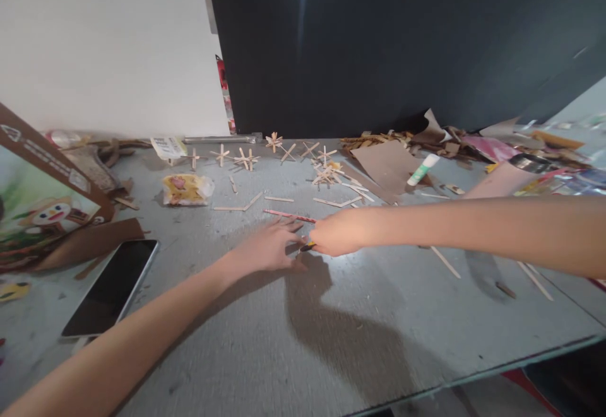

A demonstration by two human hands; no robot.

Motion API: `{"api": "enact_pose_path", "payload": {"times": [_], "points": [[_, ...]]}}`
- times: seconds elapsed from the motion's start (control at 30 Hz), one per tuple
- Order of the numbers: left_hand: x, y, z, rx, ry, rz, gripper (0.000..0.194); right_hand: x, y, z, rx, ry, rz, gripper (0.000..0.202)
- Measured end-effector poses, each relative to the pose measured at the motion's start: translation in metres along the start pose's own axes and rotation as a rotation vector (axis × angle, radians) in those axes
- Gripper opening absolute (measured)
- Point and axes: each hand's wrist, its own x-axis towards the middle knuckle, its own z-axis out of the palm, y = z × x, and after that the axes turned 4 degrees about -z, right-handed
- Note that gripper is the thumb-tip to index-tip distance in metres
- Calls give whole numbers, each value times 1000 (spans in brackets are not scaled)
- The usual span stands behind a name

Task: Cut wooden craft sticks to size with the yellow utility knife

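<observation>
My right hand [338, 233] is closed around a small cutting tool with yellow and black parts [308, 246], which looks like a utility knife. Its dark tip points left, toward the fingers of my left hand [269, 243]. That hand rests low over the grey tabletop, thumb and forefinger around a short piece of wooden stick [299, 253], mostly hidden. Just beyond both hands lies a reddish patterned pencil [288, 216]. Flat wooden sticks [279, 199] lie farther back, some joined at an angle. Star shapes made of sticks [326, 174] are behind them.
At left lie a phone [111, 287], a yellow snack packet [185, 190] and a printed cardboard box [52, 202]. A glue stick [423, 170], brown cardboard [386, 164] and a pink tumbler [502, 177] are at right. A black panel [402, 45] stands behind; the table's edge [473, 376] runs along the front right.
</observation>
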Motion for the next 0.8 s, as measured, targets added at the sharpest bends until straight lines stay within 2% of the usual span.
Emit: {"api": "enact_pose_path", "payload": {"times": [0.1, 0.2, 0.33, 0.43, 0.57, 0.7, 0.8], "points": [[1, -8, 6, -32, 46, 31, 50, 14, 2, -4, 61, -36, -8, 21], [1, -14, 12, -35, 39, 33, 55, 23, 4, -2, 112, -5, 17, 14], [0, -13, 12, -36, 28, 0, 56, 17, 1, 8, 137, 17, 66, 15], [-1, -9, 9, -23, 41, -31, 62, 0, -5, 23, 142, 53, 136, 22], [-2, -6, 7, -8, 39, -50, 68, -17, -13, 52, 245, 164, 292, 40], [-3, -5, 7, -5, 49, -51, 66, -17, -15, 78, 361, 208, 329, 46], [-3, -5, 7, 9, 55, -44, 65, -14, -14, 86, 363, 242, 357, 47]]}}
